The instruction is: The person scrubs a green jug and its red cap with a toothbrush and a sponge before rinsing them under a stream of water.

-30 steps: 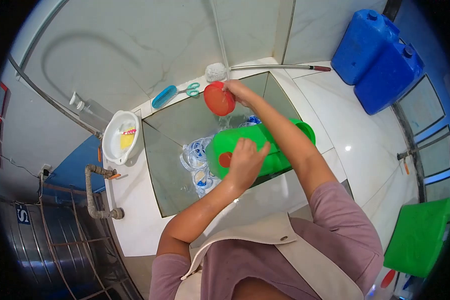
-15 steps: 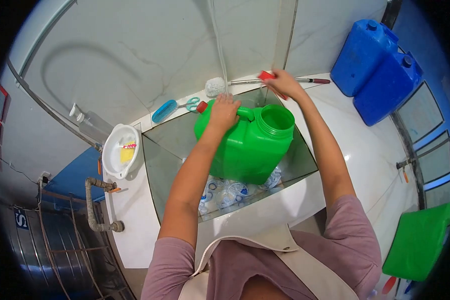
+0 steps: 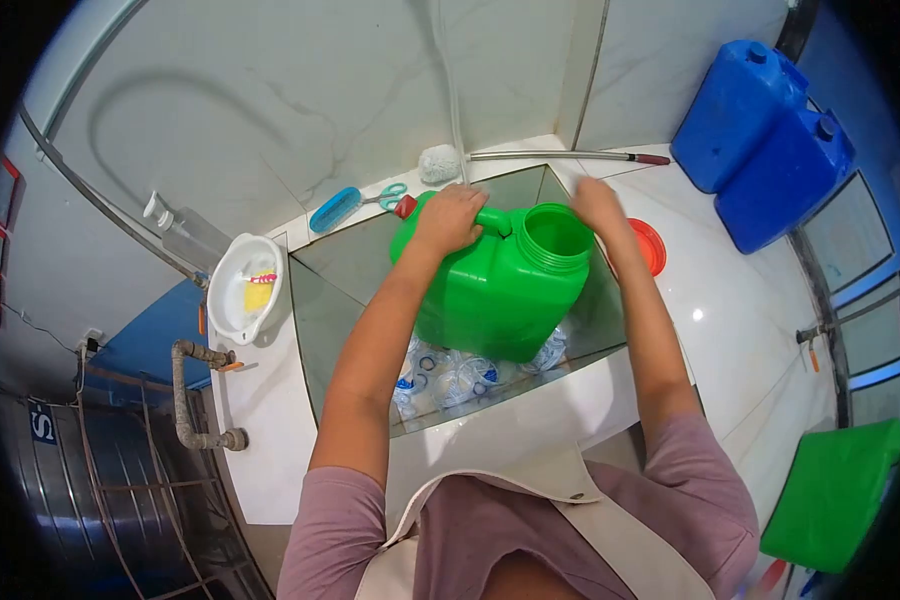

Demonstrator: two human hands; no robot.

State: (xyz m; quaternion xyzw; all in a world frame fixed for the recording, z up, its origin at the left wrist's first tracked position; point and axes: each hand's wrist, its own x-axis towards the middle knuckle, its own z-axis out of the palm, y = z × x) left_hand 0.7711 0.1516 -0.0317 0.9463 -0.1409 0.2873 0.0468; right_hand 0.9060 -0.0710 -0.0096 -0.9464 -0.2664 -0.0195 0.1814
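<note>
A green plastic jerrycan (image 3: 505, 300) stands in a glass-walled sink, its wide round mouth uncapped and facing up. My left hand (image 3: 450, 220) is closed over the handle on its top, beside a small red cap (image 3: 405, 207) on the spout. Close to the rim of the wide mouth is my right hand (image 3: 598, 205); its fingers are blurred and partly hidden, and contact with the rim cannot be made out. On the white counter, partly behind my right forearm, lies a large red lid (image 3: 650, 245). Clear plastic items with blue parts (image 3: 460, 385) lie in the sink below the jerrycan.
Along the back ledge are a blue brush (image 3: 335, 210), scissors (image 3: 392, 195), a white scrubber (image 3: 438, 164) and a metal rod (image 3: 560, 155). A white basin (image 3: 275, 262) with a yellow sponge stands left. Blue jerrycans (image 3: 740, 120) and another green container (image 3: 835, 490) are on the right.
My right hand has let go of the red lid, which now lies on the counter, and has come nearer the jerrycan's mouth. My left hand keeps its hold on the handle.
</note>
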